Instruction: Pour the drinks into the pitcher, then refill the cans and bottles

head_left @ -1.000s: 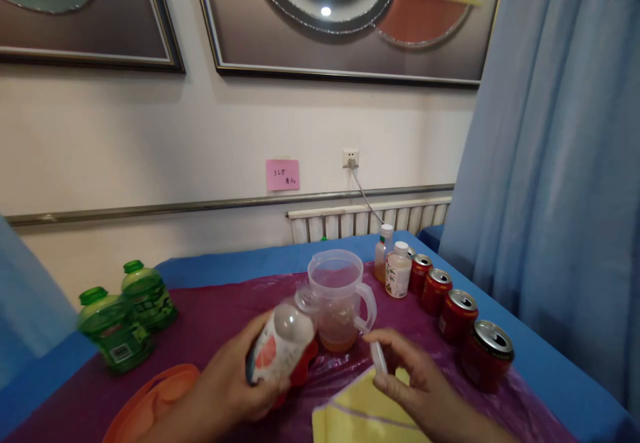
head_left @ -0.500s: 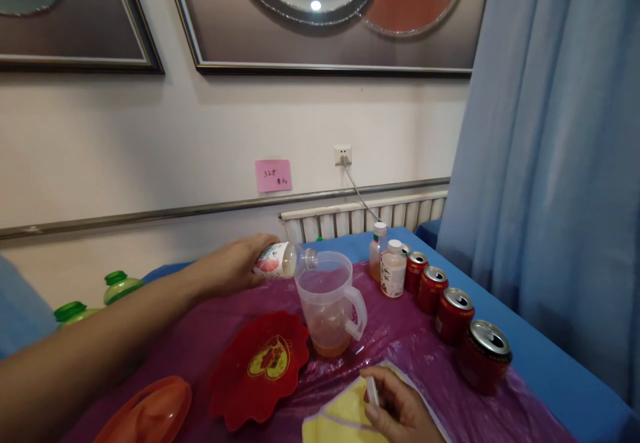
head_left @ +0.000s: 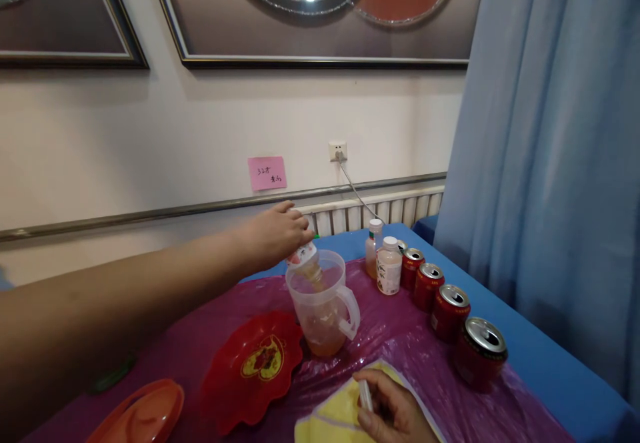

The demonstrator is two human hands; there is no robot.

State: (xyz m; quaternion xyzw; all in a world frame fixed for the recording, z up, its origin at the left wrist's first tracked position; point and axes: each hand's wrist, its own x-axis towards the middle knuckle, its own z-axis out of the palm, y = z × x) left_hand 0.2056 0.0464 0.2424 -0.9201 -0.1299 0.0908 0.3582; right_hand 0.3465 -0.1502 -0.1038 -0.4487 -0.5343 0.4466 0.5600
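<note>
My left hand [head_left: 286, 229] is wrapped round a labelled bottle [head_left: 303, 256], which is tipped steeply neck-down with its mouth inside the rim of a clear plastic pitcher [head_left: 325, 306]. Amber liquid shows in the bottle's neck and at the pitcher's bottom. Low at the front, my right hand [head_left: 393, 406] pinches a small white cap [head_left: 366, 395] above a yellow cloth [head_left: 333, 416]. A red scalloped plate [head_left: 230, 369] lies left of the pitcher. Right of it, two capped bottles [head_left: 389, 271] stand upright.
Several opened red cans [head_left: 481, 356] line the table's right side. An orange lid-like object [head_left: 145, 416] lies at the front left. Purple plastic sheeting [head_left: 375, 326] covers part of the blue table [head_left: 545, 356]. A blue curtain [head_left: 540, 163] hangs at right.
My left hand has risen and moved right, tilting the bottle from nearly level to steeply downward into the pitcher. My right hand keeps hold of the cap. The view has shifted slightly.
</note>
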